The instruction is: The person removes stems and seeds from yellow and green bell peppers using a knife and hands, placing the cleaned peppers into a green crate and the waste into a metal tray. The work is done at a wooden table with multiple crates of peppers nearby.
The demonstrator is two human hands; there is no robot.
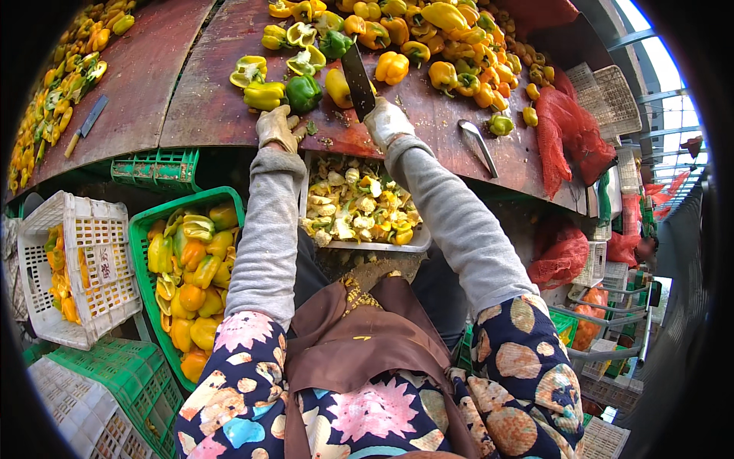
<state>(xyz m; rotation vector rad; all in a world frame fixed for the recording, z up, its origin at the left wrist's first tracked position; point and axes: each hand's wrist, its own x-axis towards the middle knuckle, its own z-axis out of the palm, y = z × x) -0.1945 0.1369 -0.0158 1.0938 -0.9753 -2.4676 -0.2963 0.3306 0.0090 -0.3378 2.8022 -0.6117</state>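
Observation:
My right hand (387, 121), in a pale glove, grips a broad dark-bladed knife (358, 80) whose blade points away over the table (223, 115). A yellow pepper (338, 88) lies just left of the blade. My gloved left hand (277, 128) is at the table's near edge, its fingers partly hidden, close below a yellow-green pepper (264, 96) and a dark green pepper (303, 93). Whether it holds anything is unclear. Behind these lie cut pepper halves (307, 60) with pale insides showing. Below the edge, a white tray (373, 249) holds cores and trimmings (361, 206).
Many yellow and orange peppers (447, 46) are heaped at the back. A metal tool (479, 148) and red mesh bag (567, 137) lie right. A green crate (137, 252) of peppers and white crate (103, 269) stand left. Another knife (92, 117) lies far left.

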